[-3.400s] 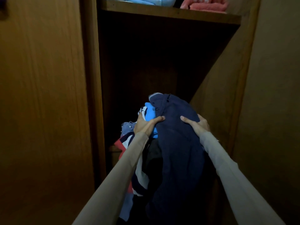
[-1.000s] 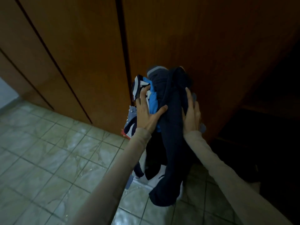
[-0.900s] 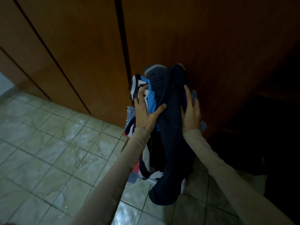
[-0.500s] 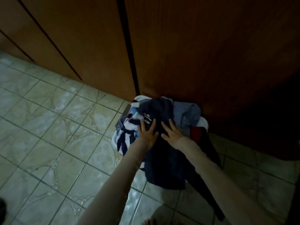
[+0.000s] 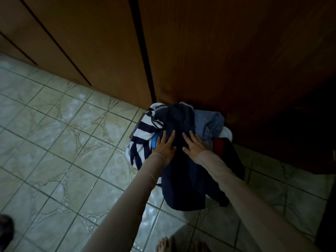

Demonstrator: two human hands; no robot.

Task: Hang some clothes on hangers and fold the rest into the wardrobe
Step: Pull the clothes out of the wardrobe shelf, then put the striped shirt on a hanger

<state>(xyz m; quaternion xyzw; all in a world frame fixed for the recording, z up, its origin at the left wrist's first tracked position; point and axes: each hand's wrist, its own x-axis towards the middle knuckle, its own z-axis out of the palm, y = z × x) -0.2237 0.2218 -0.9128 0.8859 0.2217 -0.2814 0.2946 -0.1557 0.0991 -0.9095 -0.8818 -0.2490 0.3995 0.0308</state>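
Our left hand (image 5: pixel 164 147) and right hand (image 5: pixel 193 145) lie spread flat on the navy garment (image 5: pixel 181 171), steadying the clothes pile (image 5: pixel 209 124) on the floor tiles (image 5: pixel 72 142) at twelve o'clock, against the wardrobe door (image 5: pixel 218 60), ready for sorting.

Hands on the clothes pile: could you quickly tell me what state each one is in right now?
Left hand: open, fingers straight, flat on the navy garment.
Right hand: open, fingers spread, pressing the same garment.

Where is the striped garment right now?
The striped garment lies on the pile's left side, beside the left hand, near the wardrobe door.
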